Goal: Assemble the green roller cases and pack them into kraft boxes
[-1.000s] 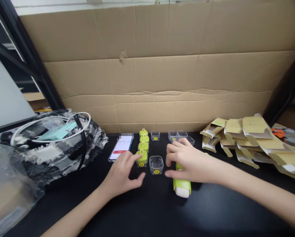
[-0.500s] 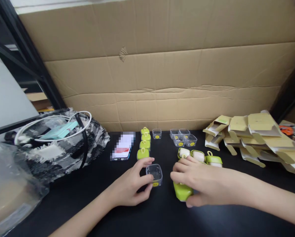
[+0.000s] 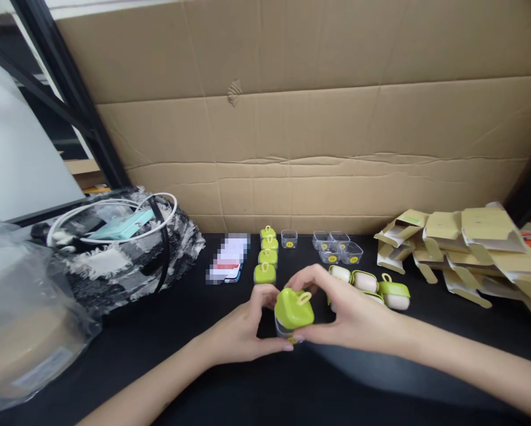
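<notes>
My left hand (image 3: 243, 331) grips a small square clear plastic cup (image 3: 283, 331) with a yellow sticker, in front of me. A green case with a pale loop (image 3: 294, 310) is pinched by my right hand (image 3: 340, 310), tilted over the mouth of that cup. Whether it sits inside or only rests on the rim I cannot tell. Beyond my left hand stands a row of several green cases with loops (image 3: 265, 274). Just past my right hand are several green-and-cream cases (image 3: 395, 296), some with their lids up; my fingers partly cover them.
Several clear cups (image 3: 336, 254) are grouped at the back, and a single clear cup (image 3: 289, 239) stands beside the row. A phone (image 3: 229, 257) lies to the left. Flattened cartons (image 3: 464, 236) pile up at right; a fabric bag (image 3: 132, 266) and plastic-wrapped item (image 3: 29, 337) fill the left.
My right hand has carried the green case leftward to the clear cup in my left hand. The case now covers the cup's opening. The view has shifted slightly.
</notes>
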### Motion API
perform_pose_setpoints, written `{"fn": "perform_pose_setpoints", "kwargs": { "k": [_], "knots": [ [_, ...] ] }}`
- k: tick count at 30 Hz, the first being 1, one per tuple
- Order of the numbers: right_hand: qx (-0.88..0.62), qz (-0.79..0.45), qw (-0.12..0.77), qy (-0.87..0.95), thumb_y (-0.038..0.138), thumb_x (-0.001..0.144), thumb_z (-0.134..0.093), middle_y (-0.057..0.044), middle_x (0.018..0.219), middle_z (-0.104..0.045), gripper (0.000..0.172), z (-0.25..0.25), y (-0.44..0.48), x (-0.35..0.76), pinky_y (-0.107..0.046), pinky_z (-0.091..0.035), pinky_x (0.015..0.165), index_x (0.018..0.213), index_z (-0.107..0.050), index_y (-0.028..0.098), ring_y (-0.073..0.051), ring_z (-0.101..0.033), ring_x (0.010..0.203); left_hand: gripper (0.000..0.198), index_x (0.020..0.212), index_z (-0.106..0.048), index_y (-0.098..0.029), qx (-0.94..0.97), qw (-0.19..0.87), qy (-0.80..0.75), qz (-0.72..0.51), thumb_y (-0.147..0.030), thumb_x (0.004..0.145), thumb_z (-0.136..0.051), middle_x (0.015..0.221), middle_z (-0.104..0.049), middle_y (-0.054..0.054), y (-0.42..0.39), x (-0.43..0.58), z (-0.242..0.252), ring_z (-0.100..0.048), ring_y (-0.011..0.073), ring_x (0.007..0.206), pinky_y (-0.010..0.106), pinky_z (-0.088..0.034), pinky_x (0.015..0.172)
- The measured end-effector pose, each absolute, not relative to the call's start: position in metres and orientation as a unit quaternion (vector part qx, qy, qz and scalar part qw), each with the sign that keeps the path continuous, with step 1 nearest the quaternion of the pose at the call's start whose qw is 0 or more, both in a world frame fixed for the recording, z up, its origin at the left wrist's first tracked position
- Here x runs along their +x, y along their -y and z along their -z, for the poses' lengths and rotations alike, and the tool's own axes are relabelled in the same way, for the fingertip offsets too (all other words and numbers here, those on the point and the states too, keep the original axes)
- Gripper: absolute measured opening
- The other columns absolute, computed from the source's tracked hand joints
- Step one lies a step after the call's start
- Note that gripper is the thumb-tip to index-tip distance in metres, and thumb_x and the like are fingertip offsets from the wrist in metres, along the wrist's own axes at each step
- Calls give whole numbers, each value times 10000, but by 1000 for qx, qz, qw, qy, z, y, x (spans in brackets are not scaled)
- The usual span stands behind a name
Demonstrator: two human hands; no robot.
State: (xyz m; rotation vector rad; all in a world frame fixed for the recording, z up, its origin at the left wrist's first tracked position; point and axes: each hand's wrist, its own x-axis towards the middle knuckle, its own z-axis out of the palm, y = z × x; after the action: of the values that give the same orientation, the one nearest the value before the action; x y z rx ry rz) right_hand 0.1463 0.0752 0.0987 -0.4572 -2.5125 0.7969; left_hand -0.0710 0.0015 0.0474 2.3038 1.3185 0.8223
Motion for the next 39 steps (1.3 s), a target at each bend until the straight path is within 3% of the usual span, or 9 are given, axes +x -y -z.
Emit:
{"fn": "perform_pose_setpoints", "kwargs": {
  "k": [5,10,14,18,24,28,31,39],
  "knots": [
    [-166,-247,203,933,204,741,-716,9,1006,-615,315,-86,-72,141,-322,-442,798,998,-538,246,-195,-570,925,650,1180,-221,-269,814,184,-459,-304,-294,767,-721,1173,-470,100,0,-66,-46,-597,254,1080,422,-529,892],
    [-146,-248,194,938,345,774,-730,-15,1045,-627,306,-85,-74,141,-321,-455,823,1006,-559,239,-202,-582,957,628,1192,-271,-268,812,189,-462,-303,-281,762,-729,1165,-498,89,1,-67,-49,-610,243,1065,398,-537,884],
    [-123,-209,199,950,387,824,-676,-60,1136,-634,288,-79,-76,139,-349,-440,889,1038,-580,221,-220,-586,1045,633,1207,-293,-246,810,170,-470,-307,-267,748,-730,1171,-512,95,1,-67,-49,-585,250,1087,418,-511,922],
    [-125,-197,196,953,389,841,-655,-59,1143,-657,282,-73,-73,140,-372,-396,989,1056,-595,216,-249,-492,1224,596,1205,-324,-235,813,151,-473,-305,-243,750,-709,1150,-518,76,2,-65,-49,-589,203,1004,369,-529,875],
    [-139,-83,188,969,433,886,-571,-28,1150,-621,254,-96,-85,141,-276,-471,859,1040,-596,232,-159,-604,1010,501,1138,-437,-212,836,125,-463,-269,-178,709,-694,1031,-582,47,4,-69,-67,-592,185,918,319,-526,822],
    [-214,7,188,959,357,957,-468,-85,1084,-626,256,-112,-131,124,-384,-455,895,1073,-578,158,-212,-590,1016,419,1078,-548,-214,851,85,-465,-229,-157,684,-677,987,-606,45,7,-81,-82,-587,213,923,348,-505,841],
    [-257,59,150,953,318,920,-555,-81,1138,-597,266,-111,-171,103,-454,-472,876,1125,-572,150,-232,-585,1024,430,1108,-558,-197,848,44,-479,-222,-156,692,-660,1023,-562,74,7,-88,-83,-569,224,932,358,-504,833],
    [-258,85,45,961,310,925,-556,-79,1175,-583,278,-99,-209,80,-413,-517,818,1165,-560,170,-207,-606,975,411,1115,-541,-183,830,-35,-515,-212,-164,714,-627,971,-533,61,0,-94,-76,-559,231,914,359,-520,790]
  ]
}}
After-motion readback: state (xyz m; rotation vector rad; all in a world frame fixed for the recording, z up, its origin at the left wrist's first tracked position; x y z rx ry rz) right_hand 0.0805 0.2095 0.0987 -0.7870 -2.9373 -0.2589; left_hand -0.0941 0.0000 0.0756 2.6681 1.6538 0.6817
